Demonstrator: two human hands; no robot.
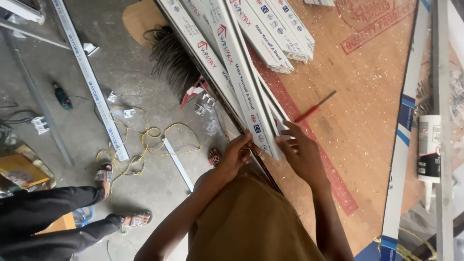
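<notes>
White plastic profile strips (241, 72) with red-and-blue printed labels lie in a bundle across the edge of my plywood worktable (367, 106), running from the top of the view down to my hands. My left hand (237, 155) curls around the near end of the bundle from the floor side, fingers closed against its edge. My right hand (300, 152) lies on the other side, fingers spread and bent over the end of the strips, thumb towards the table; it presses on them rather than fully closing.

A second, shorter stack of labelled strips (282, 36) lies on the board just beyond, its ends cut square. A red-handled screwdriver (314, 107) rests on the plywood near my right fingers, apart from them. Large red stamped marks show on the board at the top right. Far right, a white sealant cartridge (429, 150) with a printed label lies nozzle down beside a long white strip with blue bands (403, 130).

Down on the concrete floor (130, 72), another long labelled strip (92, 82) lies beside a tangle of yellow cord (145, 145), and another person's sandalled feet (135, 220) stand at the lower left.
</notes>
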